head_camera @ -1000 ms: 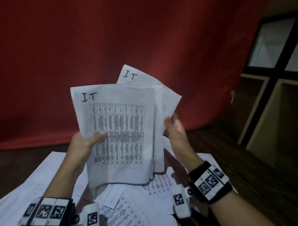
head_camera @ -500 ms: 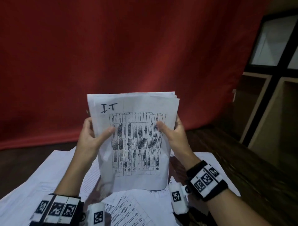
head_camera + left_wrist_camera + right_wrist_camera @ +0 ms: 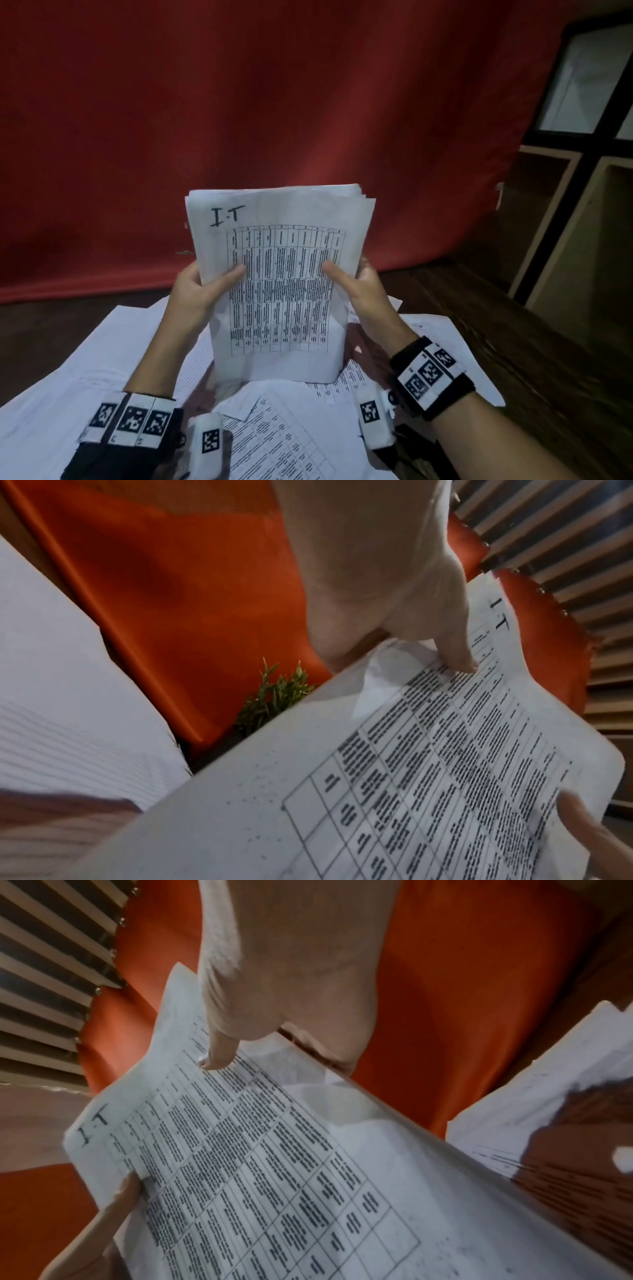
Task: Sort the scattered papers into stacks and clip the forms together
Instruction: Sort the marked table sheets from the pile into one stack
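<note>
The fanned I.T forms (image 3: 279, 284) are now squared into one stack.

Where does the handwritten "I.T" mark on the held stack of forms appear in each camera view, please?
Head: the "I.T" mark is at the top left corner of the front sheet, above the left hand.
Left wrist: upper right, beyond the left thumb.
Right wrist: left of centre, at the sheet's far corner.
Shared landmark: the printed table right beside the mark.

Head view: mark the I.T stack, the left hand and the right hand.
I.T stack (image 3: 284, 291): head view, middle of the top sheet's table.
left hand (image 3: 198, 294): head view, palm by the thumb.
right hand (image 3: 363, 294): head view, back of the hand.
</note>
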Demonstrator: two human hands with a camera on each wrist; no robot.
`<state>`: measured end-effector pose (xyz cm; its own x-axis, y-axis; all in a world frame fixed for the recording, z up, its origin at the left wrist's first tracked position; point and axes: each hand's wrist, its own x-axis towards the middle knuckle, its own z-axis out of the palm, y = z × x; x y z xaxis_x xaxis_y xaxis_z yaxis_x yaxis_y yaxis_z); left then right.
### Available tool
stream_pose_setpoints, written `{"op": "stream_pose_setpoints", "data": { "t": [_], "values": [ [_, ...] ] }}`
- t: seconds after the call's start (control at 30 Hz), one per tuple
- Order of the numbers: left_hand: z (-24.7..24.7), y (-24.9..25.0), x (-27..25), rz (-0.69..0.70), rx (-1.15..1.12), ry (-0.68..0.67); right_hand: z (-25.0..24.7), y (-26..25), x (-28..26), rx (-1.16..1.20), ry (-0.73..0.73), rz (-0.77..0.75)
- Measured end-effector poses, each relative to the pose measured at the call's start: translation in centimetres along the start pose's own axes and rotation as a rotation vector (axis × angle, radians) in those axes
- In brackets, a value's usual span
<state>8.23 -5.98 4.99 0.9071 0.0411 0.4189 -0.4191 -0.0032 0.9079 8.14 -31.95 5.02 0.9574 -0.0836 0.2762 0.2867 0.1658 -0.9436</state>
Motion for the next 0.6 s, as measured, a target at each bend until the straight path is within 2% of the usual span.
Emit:
{"op": "stream_pose_setpoints", "data": {
  "t": [0.1, 0.27, 0.37, 0.43, 0.5, 0.6],
  "values": [
    [0.1, -0.5, -0.1, 0.012, -0.027, 0.011, -0.2, 0.5, -0.2, -0.008, -0.001, 0.016],
    [0.9, -0.3, 0.2, 0.019, -0.102, 0.013, 0.1, -0.3, 0.1, 0.0, 0.042, -0.046],
    [0.3, -0.8, 0.3, -0.043, -0.225, -0.056, -0.2, 0.0, 0.1, -0.011, 0.01, -0.036],
    [0.3, -1.3, 0.2, -0.106, -0.12, -0.068, -0.3, 0.3, -0.2, -0.038, -0.021, -0.009],
    [0.4, -1.1, 0.3, -0.14, -0.002, -0.015, -1.1, 0.3, 0.0, -0.014, -0.071, 0.007],
    [-0.7, 0.1, 0.9, -0.059, 0.014, 0.152, -4.5, -0.7, 1.4, -0.167, -0.038, 0.035]
  ]
}}
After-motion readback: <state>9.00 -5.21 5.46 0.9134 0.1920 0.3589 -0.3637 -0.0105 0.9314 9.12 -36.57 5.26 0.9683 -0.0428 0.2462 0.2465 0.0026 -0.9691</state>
